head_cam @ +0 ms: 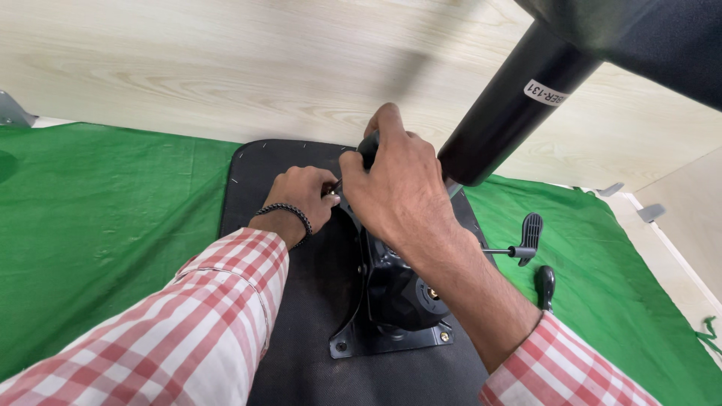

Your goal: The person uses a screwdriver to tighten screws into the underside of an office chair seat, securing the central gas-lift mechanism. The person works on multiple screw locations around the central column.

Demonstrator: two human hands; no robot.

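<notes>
While both hands work: on an upturned chair seat [301, 331], mid green cloth [113, 225].
Right hand [398, 188]: closed on tool handle [368, 143].
Left hand [304, 195]: pinching small fastener.
Tilt mechanism [395, 293]: likely heavy, rigid steel; hold its plate edges.

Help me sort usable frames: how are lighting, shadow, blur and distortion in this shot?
Head view: even, soft light, no harsh glare; a faint shadow falls on the wood wall behind the black column; the right hand, left hand and chair plate are sharp; the near sleeves look slightly soft; wide-angle stretch bends the green cloth edges.
</notes>
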